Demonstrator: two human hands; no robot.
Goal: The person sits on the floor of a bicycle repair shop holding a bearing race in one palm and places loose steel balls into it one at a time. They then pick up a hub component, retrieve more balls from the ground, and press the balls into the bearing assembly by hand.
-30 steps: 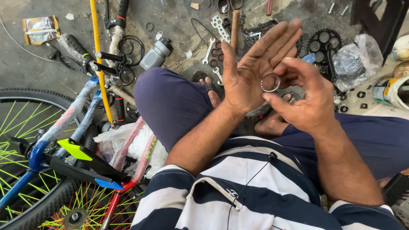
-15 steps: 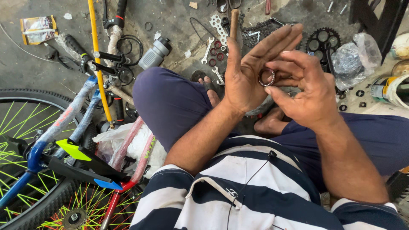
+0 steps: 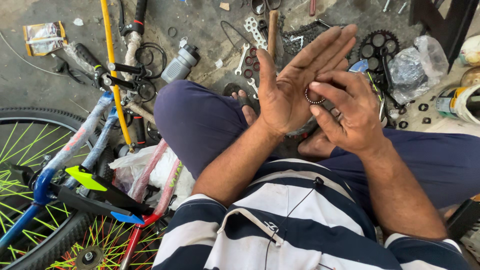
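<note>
Two hands meet above the lap: the left hand [image 3: 292, 85] lies flat, palm open, as a tray for a bearing ring [image 3: 314, 96]; right hand [image 3: 350, 112] fingertips pinch it. Beyond, sprockets [image 3: 377, 47] litter the floor [image 3: 210, 25].

Ball-bearing ring [image 3: 314, 97] mostly covered: right hand [image 3: 350, 112] fingers close over it against the open palm of the left hand [image 3: 295, 85], only a beaded arc showing, individual balls too small to count. Bicycle wheel [image 3: 30, 170] cut off by left and bottom edges; yellow frame tube [image 3: 114, 75] runs out the top edge; can [image 3: 457, 102] at far right cropped. Foot [image 3: 317, 145] half hidden under the right wrist, toes [image 3: 246, 105] only peeking past the left forearm; the small parts [image 3: 252, 62] behind the left hand are too small to identify.
</note>
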